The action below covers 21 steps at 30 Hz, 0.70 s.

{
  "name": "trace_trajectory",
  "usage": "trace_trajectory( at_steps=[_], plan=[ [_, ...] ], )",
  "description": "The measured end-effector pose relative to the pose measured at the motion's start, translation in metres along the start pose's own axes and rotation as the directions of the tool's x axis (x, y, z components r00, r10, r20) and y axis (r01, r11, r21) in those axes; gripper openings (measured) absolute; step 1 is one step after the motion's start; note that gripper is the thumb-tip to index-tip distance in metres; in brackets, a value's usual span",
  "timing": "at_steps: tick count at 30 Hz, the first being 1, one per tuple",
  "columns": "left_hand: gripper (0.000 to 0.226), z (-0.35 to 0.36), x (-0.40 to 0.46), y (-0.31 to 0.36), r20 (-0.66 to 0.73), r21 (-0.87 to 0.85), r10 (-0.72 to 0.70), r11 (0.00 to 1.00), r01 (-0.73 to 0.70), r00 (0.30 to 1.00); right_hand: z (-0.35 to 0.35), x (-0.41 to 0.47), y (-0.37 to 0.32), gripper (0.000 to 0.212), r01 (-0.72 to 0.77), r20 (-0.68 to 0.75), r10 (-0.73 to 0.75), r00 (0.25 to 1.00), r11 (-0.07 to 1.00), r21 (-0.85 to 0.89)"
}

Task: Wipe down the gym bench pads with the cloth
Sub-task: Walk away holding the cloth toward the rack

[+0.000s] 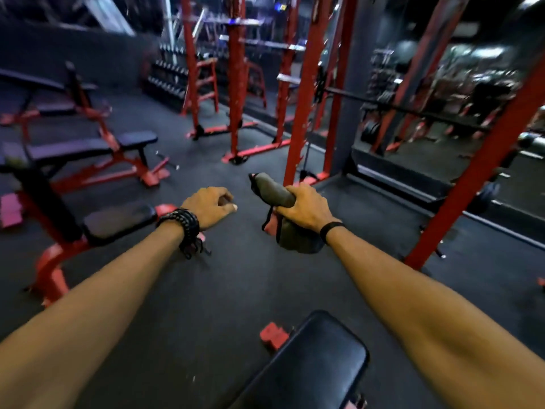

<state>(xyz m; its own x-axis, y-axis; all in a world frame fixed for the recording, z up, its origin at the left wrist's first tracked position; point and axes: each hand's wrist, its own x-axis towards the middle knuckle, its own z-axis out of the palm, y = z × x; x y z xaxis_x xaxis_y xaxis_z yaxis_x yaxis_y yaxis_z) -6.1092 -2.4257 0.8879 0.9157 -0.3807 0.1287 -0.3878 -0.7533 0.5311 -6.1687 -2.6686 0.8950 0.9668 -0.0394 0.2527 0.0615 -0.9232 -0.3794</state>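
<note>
Nearest bench pad (318,361) is sitting below and behind both hands, cut off at frame bottom, right hand (303,206) is clenching the bunched grey cloth (292,231) over bare floor, left hand (211,206) is curling loosely, empty; dangling cloth is risking floor grit; background is blurring.

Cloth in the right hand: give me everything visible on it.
The cloth is grey and soft-looking, with a dark edge and a reddish patch on its lower left. It is bunched, not spread. The right hand grips it around the middle: one rolled end sticks up and left past the fingers, and the rest hangs below the wrist. It is held in the air over the dark floor, touching no bench pad. The left hand is apart from it.
</note>
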Motion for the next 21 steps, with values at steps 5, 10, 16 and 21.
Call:
trace_trajectory(
  at_steps=[5,10,16,21],
  plan=[
    [0.012,-0.064,0.050,0.072,-0.118,-0.193,0.114,0.972,-0.136,0.986,-0.097,0.036,-0.007,0.041,0.064,-0.149,-0.082,0.985,0.990,-0.125],
    [0.014,-0.121,0.073,0.129,-0.284,-0.422,0.148,0.868,-0.262,0.947,-0.166,0.053,-0.009,0.040,0.059,-0.279,-0.124,0.952,0.971,-0.231],
    [0.017,-0.109,0.077,0.166,-0.486,0.115,0.366,0.927,-0.357,0.793,-0.204,0.063,-0.014,0.039,0.050,-0.346,-0.147,0.927,0.960,-0.275],
    [0.022,-0.081,0.078,0.193,-0.374,0.347,0.515,0.849,-0.398,0.771,-0.210,0.063,-0.006,0.037,0.024,-0.357,-0.138,0.924,0.952,-0.306]
  ],
)
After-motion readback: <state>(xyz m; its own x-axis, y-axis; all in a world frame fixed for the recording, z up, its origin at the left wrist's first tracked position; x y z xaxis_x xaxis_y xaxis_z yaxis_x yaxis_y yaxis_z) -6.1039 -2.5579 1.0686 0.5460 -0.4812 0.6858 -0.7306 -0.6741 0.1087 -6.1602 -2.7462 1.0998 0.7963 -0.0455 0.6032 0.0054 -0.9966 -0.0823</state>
